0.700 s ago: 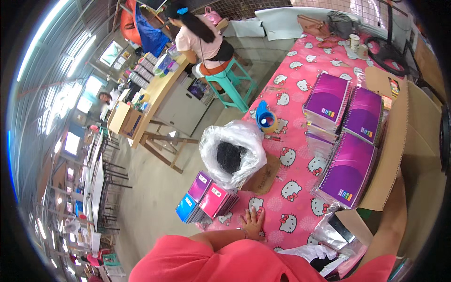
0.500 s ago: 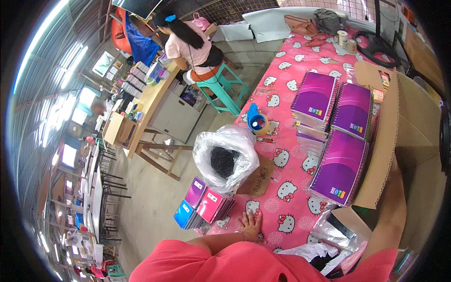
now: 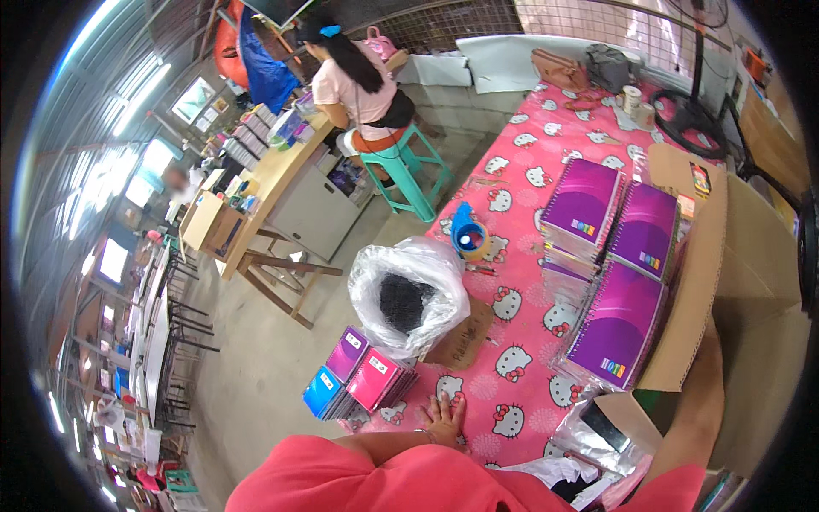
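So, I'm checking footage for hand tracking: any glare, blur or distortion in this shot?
Head view: glare whitens the windows at left, and the roof bends toward the black rim; same head view: the left hand on the pink tablecloth looks fairly crisp, while the cardboard box hides the right hand.

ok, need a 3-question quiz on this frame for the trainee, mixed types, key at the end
1. Where is the left hand?
A) inside the bag
B) on the tablecloth
C) on the stool

2. True or false: the right hand is in plain view.

3. Which three cover colours top the small notebooks beside the bag?

Key:
1. B, palm down, fingers spread.
2. False; the carton hides it.
3. Blue, purple and pink.
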`<state>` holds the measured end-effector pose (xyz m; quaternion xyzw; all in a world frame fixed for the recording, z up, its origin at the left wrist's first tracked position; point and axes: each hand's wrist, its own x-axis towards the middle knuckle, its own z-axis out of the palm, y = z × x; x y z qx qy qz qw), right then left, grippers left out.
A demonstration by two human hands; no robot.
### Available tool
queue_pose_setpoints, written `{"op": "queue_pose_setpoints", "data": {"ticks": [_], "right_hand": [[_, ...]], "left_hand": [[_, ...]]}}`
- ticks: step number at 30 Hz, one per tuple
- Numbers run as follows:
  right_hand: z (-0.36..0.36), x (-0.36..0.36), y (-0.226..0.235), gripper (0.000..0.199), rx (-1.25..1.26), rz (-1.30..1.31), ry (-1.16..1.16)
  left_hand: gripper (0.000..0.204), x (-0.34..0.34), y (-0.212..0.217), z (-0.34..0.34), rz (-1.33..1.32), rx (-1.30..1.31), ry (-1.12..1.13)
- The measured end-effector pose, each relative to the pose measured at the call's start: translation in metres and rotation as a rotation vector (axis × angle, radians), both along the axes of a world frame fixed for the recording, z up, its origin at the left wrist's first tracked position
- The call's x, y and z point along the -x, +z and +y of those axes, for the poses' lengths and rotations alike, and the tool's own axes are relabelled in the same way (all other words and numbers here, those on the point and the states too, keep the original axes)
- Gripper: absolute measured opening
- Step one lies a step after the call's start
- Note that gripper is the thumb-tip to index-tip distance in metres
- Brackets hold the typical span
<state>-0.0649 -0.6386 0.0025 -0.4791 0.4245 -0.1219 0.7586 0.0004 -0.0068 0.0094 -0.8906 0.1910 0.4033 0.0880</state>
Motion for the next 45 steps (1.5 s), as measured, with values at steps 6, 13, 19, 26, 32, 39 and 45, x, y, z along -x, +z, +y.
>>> {"op": "queue_pose_setpoints", "data": {"ticks": [6, 13, 19, 26, 32, 39, 45], "right_hand": [[-0.005, 0.002, -0.006, 0.09, -0.001, -0.037, -0.017], [-0.006, -0.005, -0.011, 0.091, -0.005, -0.053, -0.021], [-0.004, -0.008, -0.012, 0.092, -0.017, -0.08, -0.027], [-0.004, -0.006, -0.011, 0.092, -0.015, -0.095, -0.043], [-0.003, -0.005, -0.007, 0.093, -0.02, -0.122, -0.05], [0.002, 0.0, 0.005, 0.094, -0.044, -0.205, -0.079], [0.005, 0.015, 0.039, 0.095, -0.153, -0.373, -0.141]], "left_hand": [[0.138, 0.005, 0.0, 0.002, -0.086, 0.052, -0.011], [0.145, 0.003, -0.013, 0.007, -0.059, 0.09, -0.026], [0.137, 0.005, -0.008, 0.002, -0.033, 0.051, 0.015], [0.136, 0.007, -0.008, 0.0, -0.107, 0.065, 0.011], [0.132, 0.011, -0.017, 0.003, -0.144, 0.087, 0.017], [0.111, 0.019, -0.042, 0.01, -0.292, 0.085, 0.035], [0.108, 0.015, -0.034, 0.011, -0.306, 0.136, 0.017]]}}
